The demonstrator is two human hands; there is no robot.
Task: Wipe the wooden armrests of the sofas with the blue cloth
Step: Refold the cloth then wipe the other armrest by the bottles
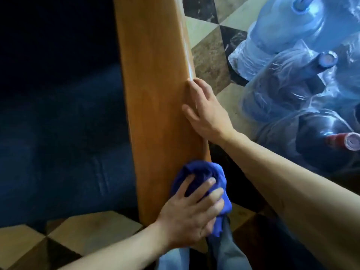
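Observation:
A long wooden armrest [155, 84] runs from the top of the view down to the lower middle, beside a dark blue sofa seat [64, 133]. My left hand [191, 213] grips the bunched blue cloth [206, 172] against the near end of the armrest, at its right edge. Farther up, my right hand [204, 110] rests on the armrest's right edge, fingers wrapped over that edge and thumb lying on the wood.
Several large blue water bottles [292, 36] wrapped in clear plastic stand on the floor to the right. The floor [206, 30] has beige and dark checkered tiles. My legs in jeans [224, 256] show at the bottom.

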